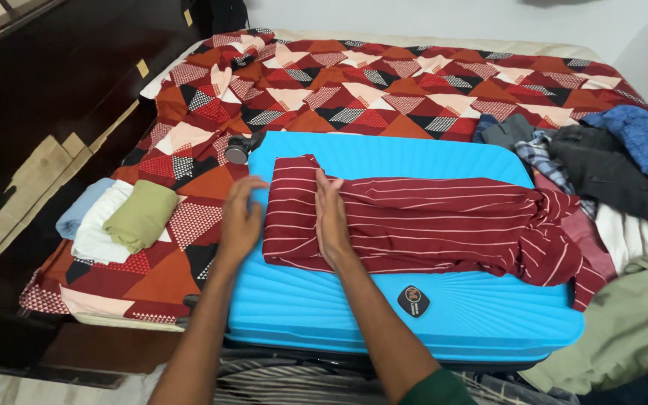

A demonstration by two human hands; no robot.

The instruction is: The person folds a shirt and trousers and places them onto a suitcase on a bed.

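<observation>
Head view: both open palms, left hand (240, 219) and right hand (331, 217), flatten the soft, light striped shirt (429, 225) atop the blue suitcase (354, 307); best gripped at its folded edge.

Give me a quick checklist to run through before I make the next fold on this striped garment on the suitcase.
1. Maroon striped garment lies flat on the closed blue suitcase: ok.
2. Left hand at the garment's left edge: ok.
3. Right hand set edge-down across the cloth as a fold line: ok.
4. Garment's right end smooth: not ok, it bunches toward the pile of loose clothes.
5. Room beside the rolled clothes on the patterned bedsheet: ok.
6. Underside of the garment free of creases: cannot tell.
</observation>
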